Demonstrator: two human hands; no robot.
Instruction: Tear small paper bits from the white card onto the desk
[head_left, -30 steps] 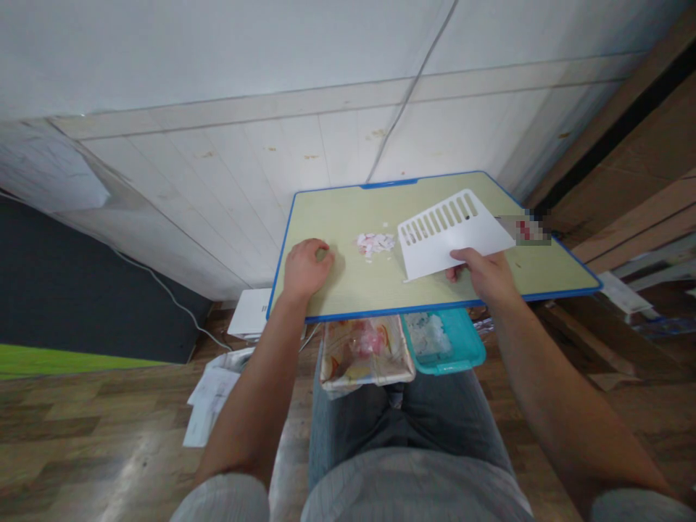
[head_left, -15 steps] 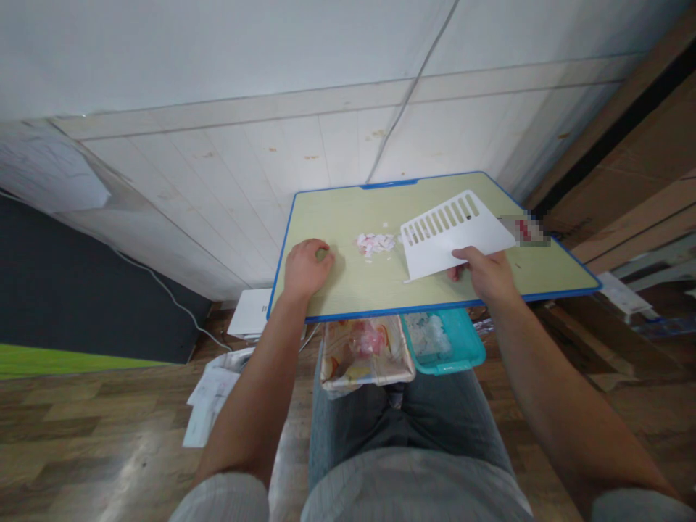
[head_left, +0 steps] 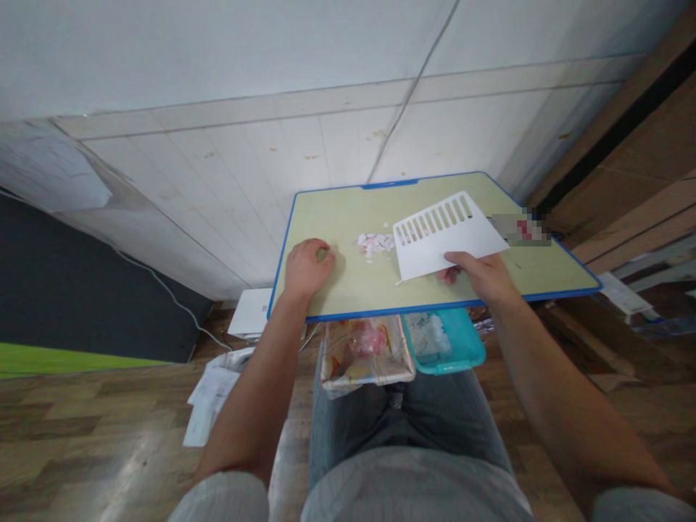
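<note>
My left hand (head_left: 309, 268) rests on the left part of the small folding table (head_left: 348, 290), its fingers loosely curled in and nothing visible in them. Between thumb and forefinger a small gap shows. My right hand (head_left: 483, 275) grips a white flat sheet with a row of slots (head_left: 443, 243), thumb on top and fingers underneath. The sheet is tilted over the right half of the table. Just left of its slotted edge lies a pile of small white and pinkish flakes (head_left: 374, 243), too small to make out.
Below the table's front edge, a patterned lined box (head_left: 331, 377) with pink contents and a teal plastic tray (head_left: 475, 355) with whitish bits sit by my lap. A blurred-out item (head_left: 525, 228) lies at the table's right. Cardboard boxes (head_left: 625, 196) stand right; a wall rises behind.
My right hand has moved slightly left with the slotted sheet, bringing its edge closer to the pile. My left hand stays in place.
</note>
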